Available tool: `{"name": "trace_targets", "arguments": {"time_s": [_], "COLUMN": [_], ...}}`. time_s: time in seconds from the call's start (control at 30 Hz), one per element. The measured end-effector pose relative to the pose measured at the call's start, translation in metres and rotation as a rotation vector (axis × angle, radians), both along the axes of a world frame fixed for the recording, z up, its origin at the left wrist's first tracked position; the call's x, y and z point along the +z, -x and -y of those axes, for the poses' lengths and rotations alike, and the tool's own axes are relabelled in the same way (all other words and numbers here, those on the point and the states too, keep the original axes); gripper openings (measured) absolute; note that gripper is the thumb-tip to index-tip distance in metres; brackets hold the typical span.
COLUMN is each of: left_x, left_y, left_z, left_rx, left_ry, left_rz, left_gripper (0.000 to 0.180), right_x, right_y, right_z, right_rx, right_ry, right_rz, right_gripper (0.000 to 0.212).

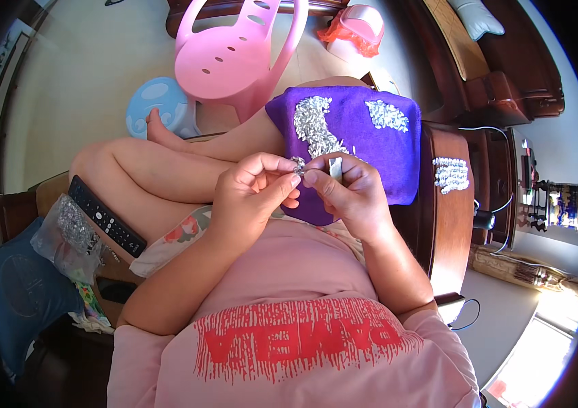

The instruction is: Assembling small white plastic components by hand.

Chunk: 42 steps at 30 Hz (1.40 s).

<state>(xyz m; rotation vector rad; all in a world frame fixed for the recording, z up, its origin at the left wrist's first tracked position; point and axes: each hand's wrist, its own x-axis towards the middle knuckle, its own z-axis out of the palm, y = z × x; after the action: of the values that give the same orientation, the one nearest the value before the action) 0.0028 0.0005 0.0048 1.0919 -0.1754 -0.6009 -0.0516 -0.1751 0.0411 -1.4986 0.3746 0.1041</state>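
Note:
My left hand point(251, 197) pinches a small silvery metal piece point(298, 163) between thumb and fingers. My right hand point(350, 194) meets it at the fingertips and grips a small flat metal tool point(336, 167). Both hands hover over a purple cloth point(364, 146) spread on my lap. On the cloth lie two heaps of small silvery pieces, a long one point(314, 126) just beyond my hands and a smaller one point(387, 115) to the right.
A third batch of silvery pieces point(451, 174) lies on the wooden armrest point(449, 224) at right. A black remote point(105, 216) and a clear bag of pieces point(71, 234) rest at left. A pink plastic chair point(234, 54) and blue stool point(159, 105) stand ahead.

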Motion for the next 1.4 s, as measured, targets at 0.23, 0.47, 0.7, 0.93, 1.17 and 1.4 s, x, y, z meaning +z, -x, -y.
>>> {"name": "trace_targets", "arguments": {"time_s": [0.23, 0.47, 0.7, 0.93, 1.17, 1.4], "left_x": [0.004, 0.005, 0.005, 0.009, 0.008, 0.016], "left_y": [0.004, 0.004, 0.004, 0.004, 0.005, 0.004], "left_z": [0.001, 0.002, 0.004, 0.003, 0.003, 0.001], "left_rx": [0.048, 0.069, 0.099, 0.073, 0.046, -0.02], "left_ry": [-0.093, -0.109, -0.039, 0.017, 0.059, 0.073], "left_rz": [0.152, 0.167, 0.122, -0.088, -0.202, -0.339], "left_gripper": [0.014, 0.014, 0.013, 0.014, 0.017, 0.017], "right_x": [0.0, -0.003, -0.005, -0.012, -0.015, -0.02], "right_y": [-0.001, 0.001, 0.005, 0.008, 0.011, 0.008], "right_z": [0.001, -0.005, -0.015, -0.024, -0.029, -0.023], "right_rx": [-0.003, -0.04, -0.081, -0.158, -0.184, -0.145], "right_ry": [0.008, 0.172, 0.145, -0.004, 0.148, 0.284], "right_rz": [-0.035, 0.061, 0.161, 0.217, 0.297, 0.489], "right_gripper": [0.012, 0.012, 0.01, 0.012, 0.011, 0.009]}}
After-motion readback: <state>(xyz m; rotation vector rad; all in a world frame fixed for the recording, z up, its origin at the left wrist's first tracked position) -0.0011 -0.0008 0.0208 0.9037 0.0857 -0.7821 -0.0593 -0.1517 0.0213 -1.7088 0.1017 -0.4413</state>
